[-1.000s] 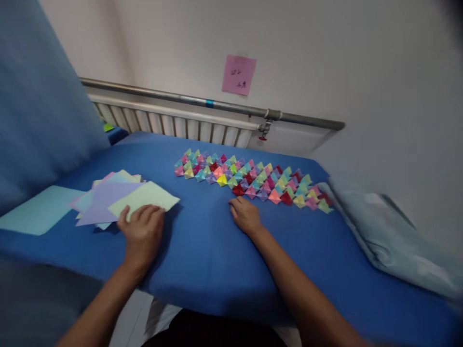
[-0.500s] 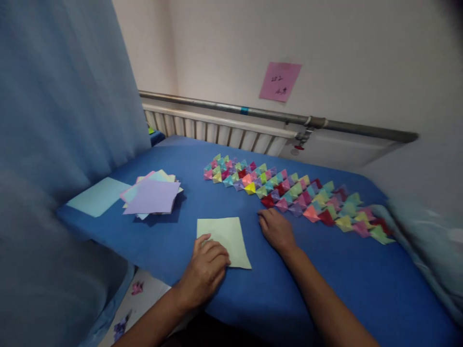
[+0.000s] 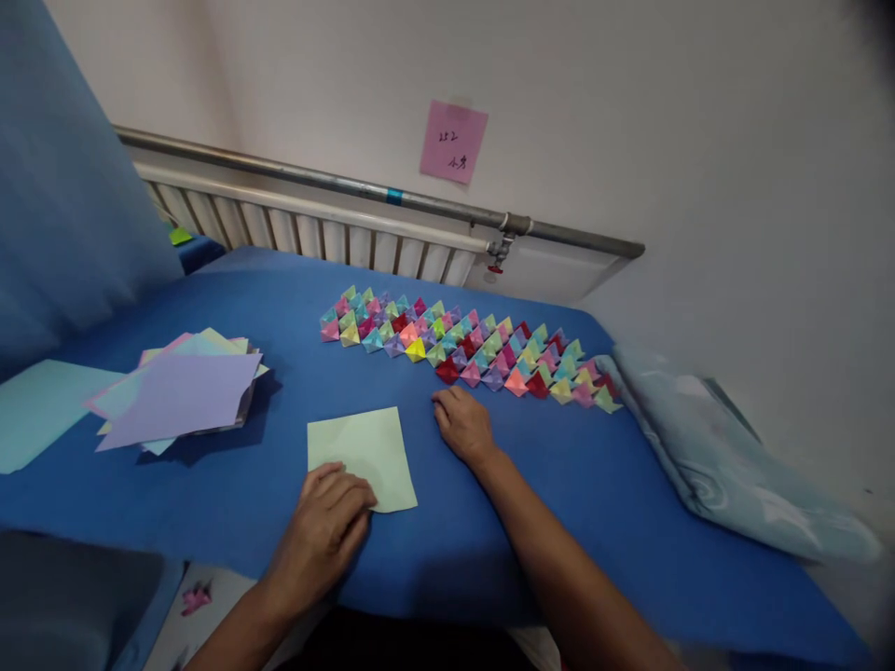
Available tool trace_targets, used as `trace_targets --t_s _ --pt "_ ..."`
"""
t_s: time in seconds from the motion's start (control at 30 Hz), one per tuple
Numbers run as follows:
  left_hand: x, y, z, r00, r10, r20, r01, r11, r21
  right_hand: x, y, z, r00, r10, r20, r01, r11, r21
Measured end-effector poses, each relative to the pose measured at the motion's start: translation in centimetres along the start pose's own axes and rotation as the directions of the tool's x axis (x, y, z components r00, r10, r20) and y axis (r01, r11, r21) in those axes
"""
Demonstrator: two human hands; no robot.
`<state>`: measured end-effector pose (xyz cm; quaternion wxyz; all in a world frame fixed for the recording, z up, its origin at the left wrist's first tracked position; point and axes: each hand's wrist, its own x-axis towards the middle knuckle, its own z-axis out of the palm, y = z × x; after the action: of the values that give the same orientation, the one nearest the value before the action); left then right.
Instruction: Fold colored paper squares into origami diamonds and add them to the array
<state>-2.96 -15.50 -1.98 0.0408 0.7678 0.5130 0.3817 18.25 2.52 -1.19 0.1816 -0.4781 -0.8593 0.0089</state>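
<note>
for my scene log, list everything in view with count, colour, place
Paper sheet: 1, green, front centre-left
Paper stack: 1, multicoloured, left
Large sheet: 1, turquoise, far left
Folded pieces: many, multicoloured, centre rows
Covered surface: 1, blue, across middle
Blanket: 1, bluish, right
Note: 1, pink, on wall
Pipe: 1, grey, along wall
Radiator: 1, white, below pipe
Valve handle: 1, red, below pipe
Curtain: 1, blue, left
Unclear object: 1, green, back left
Small object: 1, pink, lower left
Left hand: 1, on paper sheet
Right hand: 1, near rows
</note>
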Motion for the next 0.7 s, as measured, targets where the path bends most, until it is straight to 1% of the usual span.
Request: trace_targets --t_s 0.2,0.4,0.7 --pt "0.12 0.10 -0.16 1.000 -0.016 0.007 0.016 1.000 0.003 0.05 -0.04 0.01 1.000 0.017 0.002 -0.017 1.000 0.008" --pt "0.10 0.05 -0.22 0.999 -0.003 -0.037 0.003 1.000 -0.014 0.06 -0.10 -0.12 1.000 0.022 0.010 -0.022 1.000 0.011" --pt "-0.22 -0.43 -0.10 1.000 0.024 0.004 -0.024 0.999 -0.028 0.05 -0.30 -0.37 0.999 0.033 0.025 -0.033 0.999 0.005"
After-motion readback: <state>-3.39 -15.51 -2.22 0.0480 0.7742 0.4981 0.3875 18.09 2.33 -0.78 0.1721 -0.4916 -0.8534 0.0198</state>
